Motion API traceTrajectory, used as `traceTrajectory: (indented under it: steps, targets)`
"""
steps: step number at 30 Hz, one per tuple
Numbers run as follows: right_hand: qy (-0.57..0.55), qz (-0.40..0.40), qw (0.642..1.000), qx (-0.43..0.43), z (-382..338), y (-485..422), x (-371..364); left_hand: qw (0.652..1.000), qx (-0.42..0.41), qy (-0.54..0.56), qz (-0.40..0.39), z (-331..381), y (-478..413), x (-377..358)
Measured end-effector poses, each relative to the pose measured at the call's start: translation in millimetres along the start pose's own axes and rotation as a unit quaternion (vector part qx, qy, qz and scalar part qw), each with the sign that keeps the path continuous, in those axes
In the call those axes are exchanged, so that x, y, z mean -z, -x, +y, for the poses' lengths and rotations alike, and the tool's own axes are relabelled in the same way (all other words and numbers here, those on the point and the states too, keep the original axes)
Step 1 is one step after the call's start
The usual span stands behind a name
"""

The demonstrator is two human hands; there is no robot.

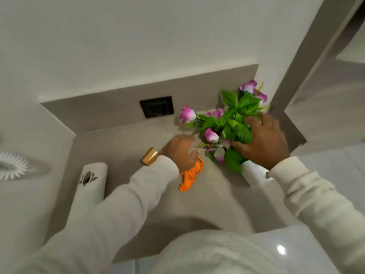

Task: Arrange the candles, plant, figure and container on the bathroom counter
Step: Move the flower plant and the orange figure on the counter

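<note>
A plant (231,123) with green leaves and pink flowers stands in a white pot (253,173) at the back right of the grey counter (122,141). My right hand (264,141) lies over its foliage, thumb and fingers wrapped around the leaves. Just left of the plant, my left hand (180,151) is closed over the top of an orange striped tiger figure (190,176), which reaches down toward the counter. A small gold cylinder (149,156) sits behind my left wrist. A tall white container (88,186) with a lotus cut-out stands at the left. My sleeves hide part of the counter.
A black wall socket (157,106) is set in the low backsplash behind the counter. A white spiky round object (9,165) lies at the far left edge. The wall's corner and a door frame (308,56) rise to the right of the plant.
</note>
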State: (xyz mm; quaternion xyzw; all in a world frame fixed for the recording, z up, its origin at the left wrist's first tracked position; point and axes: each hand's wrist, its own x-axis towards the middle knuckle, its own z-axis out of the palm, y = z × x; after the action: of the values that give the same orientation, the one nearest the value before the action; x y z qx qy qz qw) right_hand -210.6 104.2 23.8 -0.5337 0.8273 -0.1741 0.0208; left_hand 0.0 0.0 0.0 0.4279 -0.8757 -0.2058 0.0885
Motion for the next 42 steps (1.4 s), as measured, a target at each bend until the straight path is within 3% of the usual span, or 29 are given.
traceTrajectory:
  steps: [2, 4, 6, 9, 12, 15, 18, 25, 28, 30, 42]
  targets:
    - [0.089, -0.111, 0.985, -0.099, 16, 14, -7, 0.989, 0.011, -0.105, -0.101, 12, 7, -30]
    - [0.107, -0.187, 0.966, -0.142, 34, 29, -16, 0.971, 0.021, -0.191, -0.142, 23, 17, -53]
    - [0.08, -0.212, 0.963, -0.148, 43, 32, -21, 0.963, 0.026, -0.235, -0.13, 27, 15, -64]
    - [0.014, -0.15, 0.98, -0.127, 53, 31, -30, 0.97, 0.061, -0.216, -0.099, 24, 1, -65]
    - [-0.084, -0.051, 0.989, -0.107, 68, 30, -40, 0.987, 0.145, -0.042, -0.061, 28, -14, -54]
    - [-0.183, 0.027, 0.976, -0.115, 77, 28, -52, 0.95, 0.259, 0.172, -0.003, 33, -28, -47]
    - [-0.265, 0.066, 0.95, -0.152, 82, 24, -70, 0.91, 0.313, 0.272, 0.026, 35, -38, -54]
    - [-0.397, 0.093, 0.902, -0.141, 77, 16, -79, 0.884, 0.328, 0.329, 0.05, 40, -39, -65]
    - [-0.387, 0.103, 0.907, -0.132, 77, 7, -71, 0.893, 0.329, 0.306, 0.03, 47, -31, -67]
    - [-0.378, 0.085, 0.911, -0.14, 79, -4, -72, 0.881, 0.333, 0.335, 0.021, 54, -33, -69]
    - [-0.393, 0.08, 0.907, -0.124, 73, -138, -102, 0.853, 0.361, 0.355, 0.122, 31, -138, -56]
